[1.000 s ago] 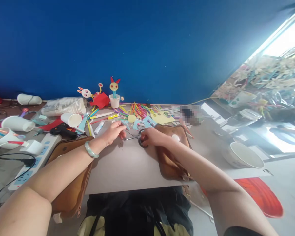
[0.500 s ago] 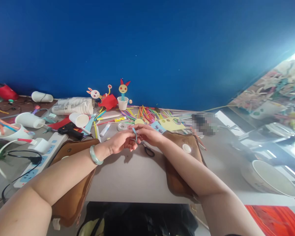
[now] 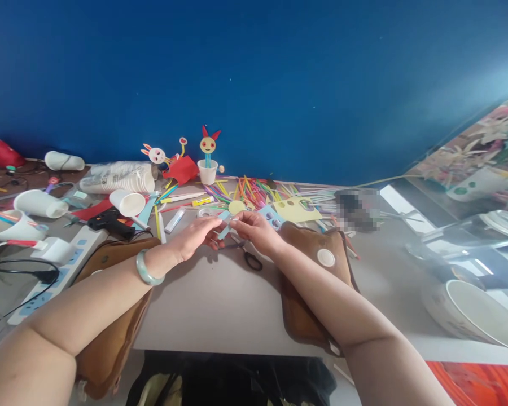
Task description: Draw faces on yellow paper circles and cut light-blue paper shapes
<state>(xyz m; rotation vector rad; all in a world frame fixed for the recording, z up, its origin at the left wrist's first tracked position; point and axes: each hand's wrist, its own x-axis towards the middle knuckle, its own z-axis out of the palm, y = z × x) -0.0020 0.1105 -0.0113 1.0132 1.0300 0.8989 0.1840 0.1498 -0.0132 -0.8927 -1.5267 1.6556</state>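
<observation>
A small light-blue paper strip (image 3: pixel 224 230) is between my two hands above the grey table. My right hand (image 3: pixel 256 230) pinches the strip between thumb and fingers. My left hand (image 3: pixel 200 234), with a pale green bangle on its wrist, is curled close to the strip's left side; whether its fingertips touch the strip is unclear. Black-handled scissors (image 3: pixel 252 260) lie on the table just below my right hand. Behind the hands are a round yellow paper piece (image 3: pixel 237 207) and a light-blue sheet with holes (image 3: pixel 271 216).
Brown cushions lie under both forearms, the right one (image 3: pixel 309 293) near the scissors. At left are a power strip (image 3: pixel 70 270), a black glue gun (image 3: pixel 112 224) and paper cups (image 3: pixel 127 203). Paper figures (image 3: pixel 207 145) stand by the blue wall. A white bowl (image 3: pixel 482 316) sits right.
My hands have moved slightly apart and the blue strip now shows flatter and wider between them. The view has shifted a little to the right.
</observation>
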